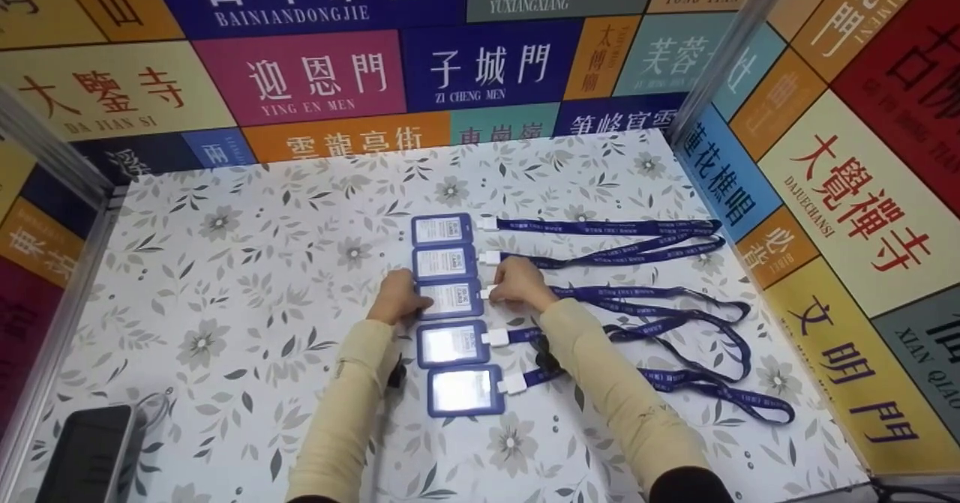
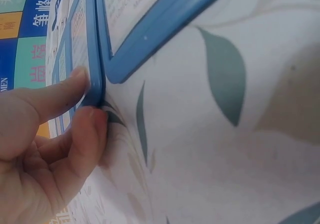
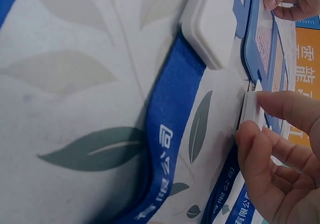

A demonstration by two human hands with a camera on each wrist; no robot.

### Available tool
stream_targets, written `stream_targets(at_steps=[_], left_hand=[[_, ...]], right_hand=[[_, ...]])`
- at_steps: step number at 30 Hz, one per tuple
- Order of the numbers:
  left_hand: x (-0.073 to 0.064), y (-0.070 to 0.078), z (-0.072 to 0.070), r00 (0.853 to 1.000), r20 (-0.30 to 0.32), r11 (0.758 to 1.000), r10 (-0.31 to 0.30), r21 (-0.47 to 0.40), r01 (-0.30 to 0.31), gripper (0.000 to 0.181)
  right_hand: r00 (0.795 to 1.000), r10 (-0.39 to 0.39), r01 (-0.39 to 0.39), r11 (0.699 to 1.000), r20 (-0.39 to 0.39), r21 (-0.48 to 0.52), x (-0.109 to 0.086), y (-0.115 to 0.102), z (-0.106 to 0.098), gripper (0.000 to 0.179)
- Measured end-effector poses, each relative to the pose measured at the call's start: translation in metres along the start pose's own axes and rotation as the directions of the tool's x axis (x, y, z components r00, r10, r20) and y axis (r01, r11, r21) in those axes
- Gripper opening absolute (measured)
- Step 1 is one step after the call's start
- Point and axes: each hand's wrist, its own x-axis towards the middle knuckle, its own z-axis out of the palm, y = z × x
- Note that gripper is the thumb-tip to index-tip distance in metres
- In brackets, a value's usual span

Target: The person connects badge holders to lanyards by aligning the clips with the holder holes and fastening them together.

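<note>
Left hand (image 1: 397, 298): fingers clamped on the edge of the middle badge holder (image 1: 456, 298) (third of five); right hand (image 1: 520, 282): fingers pinching its white clip (image 3: 251, 105).

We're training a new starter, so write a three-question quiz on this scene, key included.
1. Count: how many blue-framed badge holders lie in the column?
2. Choose: whose white clip does the right hand pinch?
A) the top holder's
B) the middle holder's
C) the bottom holder's
3. Fill in: seen from the head camera, the dark-screened device lies to the ___ of the badge holders.

Key: 1. five; 2. B; 3. left.
</note>
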Motion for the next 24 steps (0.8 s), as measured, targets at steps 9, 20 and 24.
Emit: stream_targets(at_steps=[9, 20, 24], left_hand=[[-0.0016, 0.0005, 0.0001, 1.0, -0.003, 1.0, 0.01, -0.011, -0.01, 0.039], [-0.0002, 0.0, -0.0003, 1.0, -0.006, 1.0, 0.024, -0.003, -0.024, 0.041], [-0.0008, 0.0014, 0.0011, 0.998, -0.028, 0.998, 0.057, 0.026, -0.056, 0.041]], right_hand=[[1.0, -0.024, 0.024, 1.0, -0.01, 0.013, -0.0011, 0.0008, 0.0013, 0.019], [0.997, -0.073, 0.073, 0.997, -0.027, 0.015, -0.0015, 0.0011, 0.0027, 0.019], [0.996, -0.083, 0.084, 0.995, -0.019, 0.051, -0.0015, 0.0018, 0.0026, 0.018]])
